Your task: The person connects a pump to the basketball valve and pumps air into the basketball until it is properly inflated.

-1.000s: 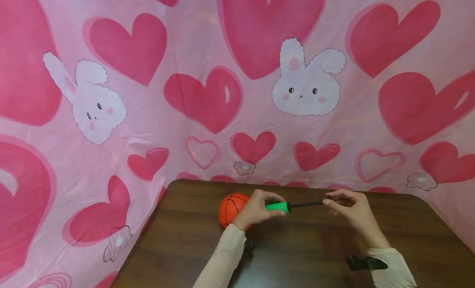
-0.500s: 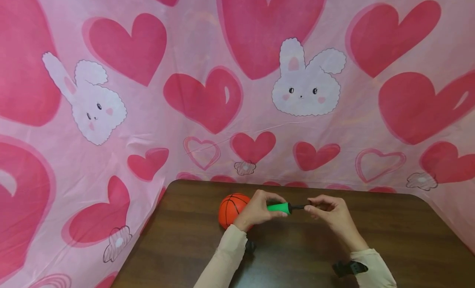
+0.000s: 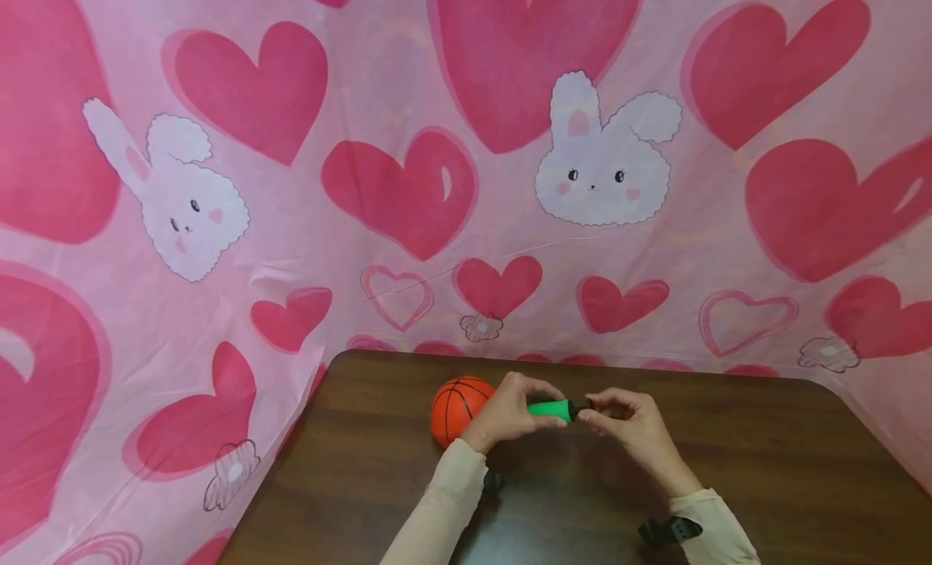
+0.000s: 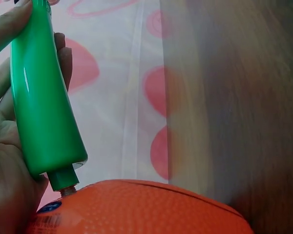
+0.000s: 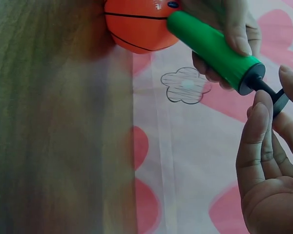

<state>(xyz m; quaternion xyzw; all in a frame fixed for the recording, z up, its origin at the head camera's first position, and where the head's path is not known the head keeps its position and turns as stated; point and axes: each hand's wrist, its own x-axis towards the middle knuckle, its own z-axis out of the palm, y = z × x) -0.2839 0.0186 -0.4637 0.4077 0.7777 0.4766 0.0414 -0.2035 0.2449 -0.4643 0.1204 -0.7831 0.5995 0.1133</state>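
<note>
A green hand pump [image 3: 551, 411] lies sideways in front of me, and my left hand [image 3: 507, 415] grips its barrel. At its right end my right hand [image 3: 632, 426] pinches the black pump handle [image 5: 282, 102] between thumb and fingers. Only a short length of black rod shows between handle and barrel in the right wrist view. An orange toy basketball [image 3: 455, 411] with black lines sits just left of and behind my left hand. In the left wrist view the pump's green tip with a metal end [image 4: 67, 190] meets the ball; how deep it goes is hidden.
Ball and hands are over a dark brown wooden table [image 3: 349, 484]. A pink cloth [image 3: 510, 241] with hearts and rabbits hangs close behind the table and along its left side. Black straps with devices [image 3: 666, 533] sit on the wrists.
My right hand has moved left with the pump handle, and the black rod has slid into the green barrel. The left hand and the basketball have stayed almost still.
</note>
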